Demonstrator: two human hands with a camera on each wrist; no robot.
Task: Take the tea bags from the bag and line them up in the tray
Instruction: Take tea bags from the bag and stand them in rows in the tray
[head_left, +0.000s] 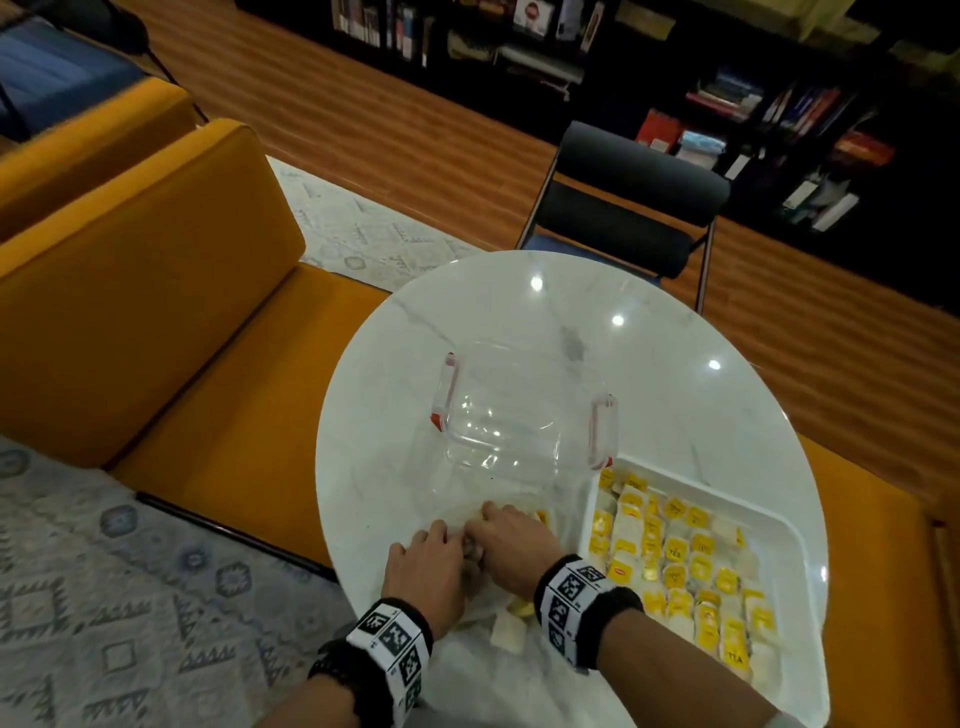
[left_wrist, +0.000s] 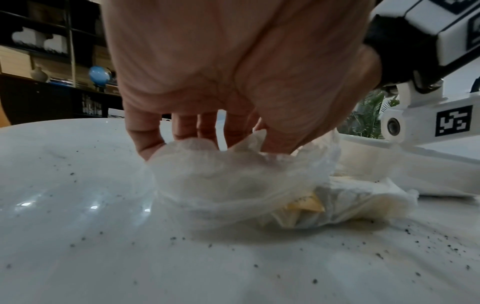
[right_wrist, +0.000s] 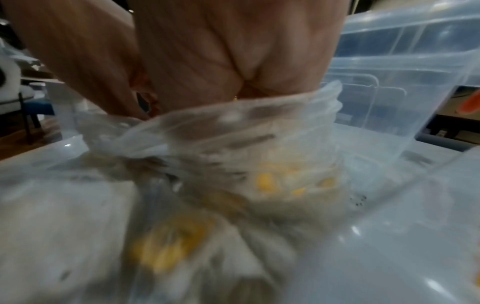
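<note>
crinkled clear bag | both hands inside | glossy round marble table

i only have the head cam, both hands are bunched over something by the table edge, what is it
Observer: A thin clear plastic bag. The left wrist view shows the left hand with its fingers pressed down into the crumpled top.
Operator: anything left in it
Observer: Yes. The right wrist view shows yellow-tagged tea bags through the plastic, though it is blurred.
Operator: is the right hand inside the bag
Observer: The right hand has the bag's mouth gathered around it; its fingertips are hidden, so I cannot tell whether it holds a tea bag.
Operator: table clean there
Observer: No, dark specks are scattered on the table around the bag.
</note>
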